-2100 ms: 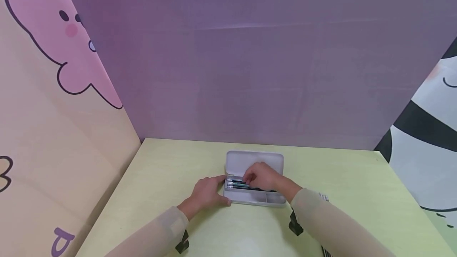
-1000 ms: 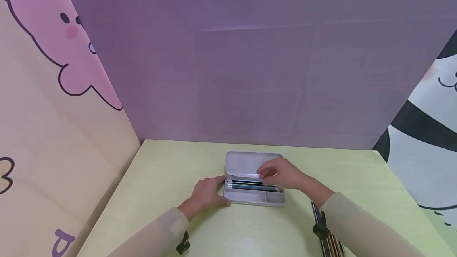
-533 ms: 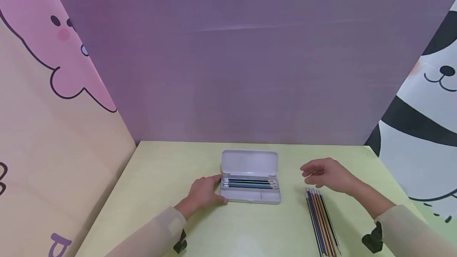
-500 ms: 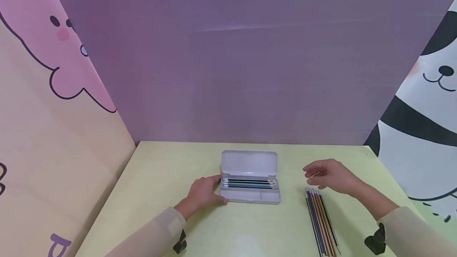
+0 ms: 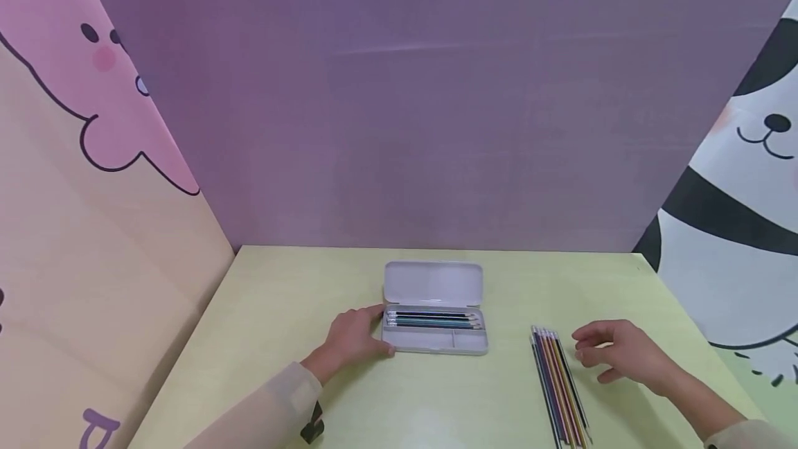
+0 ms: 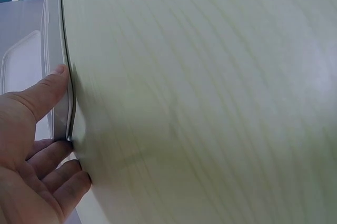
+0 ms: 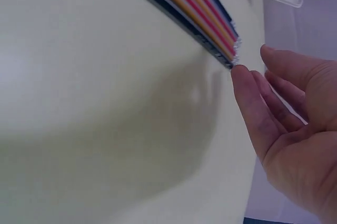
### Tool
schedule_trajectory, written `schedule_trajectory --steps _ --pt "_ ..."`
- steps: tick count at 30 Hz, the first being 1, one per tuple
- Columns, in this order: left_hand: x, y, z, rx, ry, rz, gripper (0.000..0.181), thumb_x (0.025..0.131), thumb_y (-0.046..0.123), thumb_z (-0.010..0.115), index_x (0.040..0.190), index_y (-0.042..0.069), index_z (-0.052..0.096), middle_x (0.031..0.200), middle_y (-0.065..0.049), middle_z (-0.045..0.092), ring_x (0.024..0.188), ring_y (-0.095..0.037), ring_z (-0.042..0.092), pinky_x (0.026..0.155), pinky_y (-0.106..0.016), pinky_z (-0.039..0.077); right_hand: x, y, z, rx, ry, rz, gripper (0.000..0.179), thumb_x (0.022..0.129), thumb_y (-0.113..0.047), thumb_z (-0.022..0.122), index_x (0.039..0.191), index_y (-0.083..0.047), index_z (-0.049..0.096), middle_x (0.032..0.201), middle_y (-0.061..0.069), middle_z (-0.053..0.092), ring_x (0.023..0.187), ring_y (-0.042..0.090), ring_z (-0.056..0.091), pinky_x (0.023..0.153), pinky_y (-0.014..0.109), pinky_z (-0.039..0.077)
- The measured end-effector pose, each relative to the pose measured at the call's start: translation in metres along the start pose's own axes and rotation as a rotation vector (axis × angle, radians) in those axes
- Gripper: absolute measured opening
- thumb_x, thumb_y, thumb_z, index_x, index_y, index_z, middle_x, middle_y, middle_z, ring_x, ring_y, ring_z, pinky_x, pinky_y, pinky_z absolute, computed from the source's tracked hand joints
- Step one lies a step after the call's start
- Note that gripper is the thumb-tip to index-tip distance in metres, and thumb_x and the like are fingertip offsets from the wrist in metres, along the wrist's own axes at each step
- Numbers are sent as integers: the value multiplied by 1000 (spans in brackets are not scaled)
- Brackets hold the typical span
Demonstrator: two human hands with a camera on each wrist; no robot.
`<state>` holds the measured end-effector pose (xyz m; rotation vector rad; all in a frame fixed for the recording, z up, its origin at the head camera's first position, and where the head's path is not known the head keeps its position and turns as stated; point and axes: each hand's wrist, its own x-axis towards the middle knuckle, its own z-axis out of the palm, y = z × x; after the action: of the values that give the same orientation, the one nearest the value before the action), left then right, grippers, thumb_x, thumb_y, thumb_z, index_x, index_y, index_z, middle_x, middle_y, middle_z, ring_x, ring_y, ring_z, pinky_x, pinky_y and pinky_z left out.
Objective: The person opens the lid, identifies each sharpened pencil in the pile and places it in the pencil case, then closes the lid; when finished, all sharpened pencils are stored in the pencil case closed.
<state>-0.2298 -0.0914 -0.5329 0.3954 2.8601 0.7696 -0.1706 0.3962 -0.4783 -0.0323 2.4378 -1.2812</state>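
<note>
A white pencil case [image 5: 436, 340] lies with its lid [image 5: 433, 283] raised on the table. Several dark and teal pencils [image 5: 434, 318] lie in its rear compartment. My left hand [image 5: 352, 338] holds the case's left end, thumb [image 6: 50, 90] against the front side and fingers [image 6: 50, 158] at the end corner. Several coloured pencils [image 5: 557, 383] lie in a row to the right of the case. Just right of that row hovers my right hand [image 5: 626, 352], fingers loosely bent with nothing between them; the right wrist view puts its fingertips near the pencils' ends.
Beneath everything is a pale wood-grain table [image 5: 299, 276]. A purple backdrop [image 5: 399, 109] rises behind it, with a cartoon-printed panel [image 5: 125, 262] on the left and a panda-print panel [image 5: 736, 241] on the right.
My right hand has moved from over the pencils in the case to the right of the loose pencils, which now show fully. The left hand stays at the case's left end.
</note>
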Motion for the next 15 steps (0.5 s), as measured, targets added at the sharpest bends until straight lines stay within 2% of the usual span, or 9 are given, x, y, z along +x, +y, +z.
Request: schedule_trajectory --steps 4,10,15 --pt "0 -1 -3 0 -2 8 88 74 47 89 148 15 56 138 -10 67 123 -35 62 101 -54 51 -1 11 8 -2 -5 41 45 94 -17 74 129 9 61 108 12 70 93 23 67 71 45 63" --pt "-1 -1 -1 -10 -10 5 88 74 47 90 149 15 56 139 -10 66 124 -36 62 101 -55 51 1 24 16 30 -5 9 49 95 -17 73 132 11 58 111 16 71 91 21 68 69 44 63" --pt "-1 -1 -1 -3 -6 5 88 73 47 90 148 15 56 138 -9 67 123 -35 62 101 -53 51 3 27 21 40 26 6 50 94 -19 74 132 10 58 112 15 71 90 14 68 68 42 63"
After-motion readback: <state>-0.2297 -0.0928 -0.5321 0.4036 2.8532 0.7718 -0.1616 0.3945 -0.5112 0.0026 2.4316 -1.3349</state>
